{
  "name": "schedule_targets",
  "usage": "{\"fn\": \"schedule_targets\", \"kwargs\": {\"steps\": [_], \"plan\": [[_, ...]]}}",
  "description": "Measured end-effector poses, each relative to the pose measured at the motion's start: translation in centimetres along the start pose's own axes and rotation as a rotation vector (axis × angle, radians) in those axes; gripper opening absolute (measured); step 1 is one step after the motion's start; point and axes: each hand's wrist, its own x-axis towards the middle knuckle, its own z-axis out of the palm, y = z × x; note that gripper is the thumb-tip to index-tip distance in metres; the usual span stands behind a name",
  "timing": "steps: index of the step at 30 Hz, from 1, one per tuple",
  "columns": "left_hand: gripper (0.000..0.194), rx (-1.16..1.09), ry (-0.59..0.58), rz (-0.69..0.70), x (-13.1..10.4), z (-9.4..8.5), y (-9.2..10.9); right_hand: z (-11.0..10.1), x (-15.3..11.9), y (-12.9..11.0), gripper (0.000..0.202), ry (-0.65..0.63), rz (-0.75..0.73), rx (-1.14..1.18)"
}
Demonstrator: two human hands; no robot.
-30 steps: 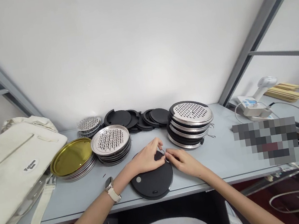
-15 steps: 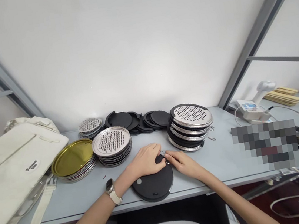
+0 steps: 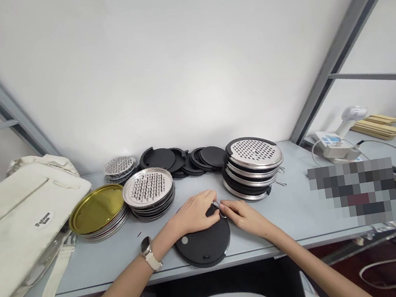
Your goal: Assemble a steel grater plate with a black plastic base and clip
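Disc [image 3: 205,244] lies under left hand [image 3: 196,213], beside right hand [image 3: 244,217].

Black disc [image 3: 207,247]: flat on the table [image 3: 289,214], 1 pale dot [image 3: 184,240] at left
Metal wire [image 3: 223,214]: thin, partly hidden, at disc's far-right edge

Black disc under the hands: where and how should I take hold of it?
Probably pinch its near rim, coming from the person's side. The black disc lies flat, its near rim bare and close to the table's front edge. The left hand covers its far part, and the right hand is at the wire clip by the far-right rim.
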Motion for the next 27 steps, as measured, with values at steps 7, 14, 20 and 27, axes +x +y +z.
{"fn": "schedule_targets", "kwargs": {"steps": [7,14,20,27], "plan": [[0.013,-0.081,-0.009,-0.043,0.07,0.06,-0.21,-0.03,-0.03,-0.16,0.035,0.000,-0.002,0.010],[0.013,-0.130,-0.027,-0.057,0.14,0.54,-0.90,0.14,0.01,-0.17,0.035,0.004,-0.009,-0.004],[0.005,-0.143,-0.040,-0.061,0.20,0.61,-0.89,0.08,-0.01,-0.29,0.035,0.011,-0.026,-0.030],[0.004,-0.136,-0.019,-0.048,0.00,0.50,-0.64,0.29,-0.01,-0.02,0.033,0.061,-0.006,-0.038]]}}
